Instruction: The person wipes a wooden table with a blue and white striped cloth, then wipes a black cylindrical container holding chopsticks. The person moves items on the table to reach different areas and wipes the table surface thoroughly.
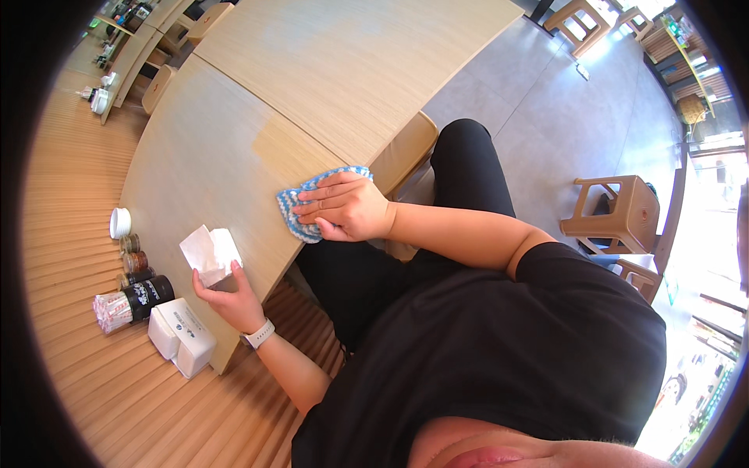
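My right hand (350, 206) presses a blue-and-white zigzag cloth (288, 212) flat on the wooden tabletop (199, 146), close to its near edge. Part of the cloth is hidden under the palm and fingers. In my left hand (234, 301) are crumpled white paper napkins (203, 253), pinched between thumb and fingers just over the table's left end. A pale wristband (258, 334) circles the left wrist. The wood looks greyish and hazy over much of the near table, with a warmer patch (275, 140) beyond the cloth.
Along the table's left end stand white bowls (120, 223), several condiment jars (135, 262), a black holder (150, 297) of wrapped straws and a white napkin box (186, 336). A slatted wall (70, 193) borders them. Stools (623, 210) stand on the grey floor; one seat (409, 149) is under the table.
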### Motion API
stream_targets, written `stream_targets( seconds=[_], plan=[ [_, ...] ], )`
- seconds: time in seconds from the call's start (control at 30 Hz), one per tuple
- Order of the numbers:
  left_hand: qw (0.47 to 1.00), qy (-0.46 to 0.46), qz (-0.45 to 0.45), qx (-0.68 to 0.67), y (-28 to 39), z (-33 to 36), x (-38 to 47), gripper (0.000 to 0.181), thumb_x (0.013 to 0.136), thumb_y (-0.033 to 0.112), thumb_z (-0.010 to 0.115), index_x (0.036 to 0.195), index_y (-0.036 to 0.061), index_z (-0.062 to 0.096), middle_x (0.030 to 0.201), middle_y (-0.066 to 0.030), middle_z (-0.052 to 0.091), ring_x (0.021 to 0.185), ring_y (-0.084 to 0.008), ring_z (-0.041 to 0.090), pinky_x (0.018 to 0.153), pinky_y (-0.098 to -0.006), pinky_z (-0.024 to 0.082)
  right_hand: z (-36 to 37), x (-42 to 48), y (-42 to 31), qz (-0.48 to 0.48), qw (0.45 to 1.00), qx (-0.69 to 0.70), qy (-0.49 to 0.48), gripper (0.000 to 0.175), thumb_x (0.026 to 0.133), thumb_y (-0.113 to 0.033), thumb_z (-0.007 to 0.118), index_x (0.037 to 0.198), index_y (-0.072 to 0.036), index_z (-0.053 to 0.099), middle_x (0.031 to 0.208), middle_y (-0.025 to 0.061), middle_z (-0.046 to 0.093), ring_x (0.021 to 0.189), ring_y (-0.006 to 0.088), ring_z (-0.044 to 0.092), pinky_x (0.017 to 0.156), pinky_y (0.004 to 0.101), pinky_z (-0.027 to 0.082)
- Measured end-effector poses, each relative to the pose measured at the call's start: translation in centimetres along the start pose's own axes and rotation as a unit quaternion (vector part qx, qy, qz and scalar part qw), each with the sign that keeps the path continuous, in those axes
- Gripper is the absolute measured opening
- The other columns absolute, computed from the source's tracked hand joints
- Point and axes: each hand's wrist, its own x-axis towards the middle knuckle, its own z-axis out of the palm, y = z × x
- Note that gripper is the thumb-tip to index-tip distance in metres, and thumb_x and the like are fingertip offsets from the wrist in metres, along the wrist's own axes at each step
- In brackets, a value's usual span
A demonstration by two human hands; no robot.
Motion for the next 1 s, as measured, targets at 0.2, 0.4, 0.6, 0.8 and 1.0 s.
stream_targets(
  seconds=[0.2, 0.4, 0.6, 0.8, 1.0],
  plan=[
    [1.0, 0.003, 0.005, -0.008, 0.1, 0.0, 0.0, 0.083, 0.096, 0.037, 0.081, 0.157, 0.0054, 0.034, 0.153, -0.0275, 0.049, 0.137, -0.0482, 0.054, 0.114, -0.0552, 0.047, -3.1, 0.4, 2.9, -0.019, 0.999, -0.04, -0.01, 0.018, 0.098, -0.017, 0.066, 0.099, -0.013, 0.083, 0.109, 0.0011, 0.083, 0.109, 0.02, 0.078, 0.097, 0.0379, 0.06],
    [1.0, 0.0, 0.009, -0.016, 0.0, 0.0, -0.1, 0.081, 0.096, 0.035, 0.081, 0.155, 0.005, 0.036, 0.151, -0.0262, 0.051, 0.134, -0.0467, 0.056, 0.111, -0.0545, 0.048, -12.5, -0.5, 11.8, 0.135, 0.965, -0.217, 0.052, 0.026, 0.107, -0.017, 0.06, 0.102, -0.012, 0.085, 0.107, 0.0053, 0.083, 0.108, 0.0237, 0.078, 0.097, 0.0382, 0.06],
    [1.0, 0.004, 0.018, -0.014, -0.1, 0.1, 0.1, 0.08, 0.096, 0.034, 0.081, 0.155, 0.0035, 0.036, 0.151, -0.0265, 0.051, 0.134, -0.0465, 0.056, 0.112, -0.054, 0.048, -14.3, -1.4, 16.2, 0.188, 0.941, -0.238, 0.147, 0.044, 0.115, -0.023, 0.042, 0.1, -0.013, 0.082, 0.109, 0.0027, 0.083, 0.112, 0.0245, 0.076, 0.109, 0.042, 0.049],
    [1.0, -0.006, 0.009, -0.028, -0.3, 0.2, 0.0, 0.08, 0.097, 0.031, 0.08, 0.156, 0.0026, 0.034, 0.154, -0.0291, 0.048, 0.139, -0.0471, 0.053, 0.116, -0.0538, 0.045, -6.8, -1.5, 8.5, 0.077, 0.972, -0.213, 0.065, 0.028, 0.104, -0.023, 0.05, 0.102, -0.016, 0.077, 0.116, 0.0005, 0.078, 0.116, 0.0265, 0.069, 0.103, 0.0442, 0.047],
    [1.0, -0.014, 0.015, -0.017, -0.2, 0.1, 0.0, 0.079, 0.098, 0.023, 0.079, 0.158, 0.0018, 0.032, 0.156, -0.0298, 0.045, 0.142, -0.0471, 0.05, 0.12, -0.054, 0.042, -2.5, -1.1, 0.6, 0.038, 0.988, -0.133, -0.07, 0.049, 0.098, -0.042, 0.068, 0.137, -0.014, 0.065, 0.144, 0.0079, 0.064, 0.14, 0.0291, 0.056, 0.12, 0.0495, 0.038]
  ],
)
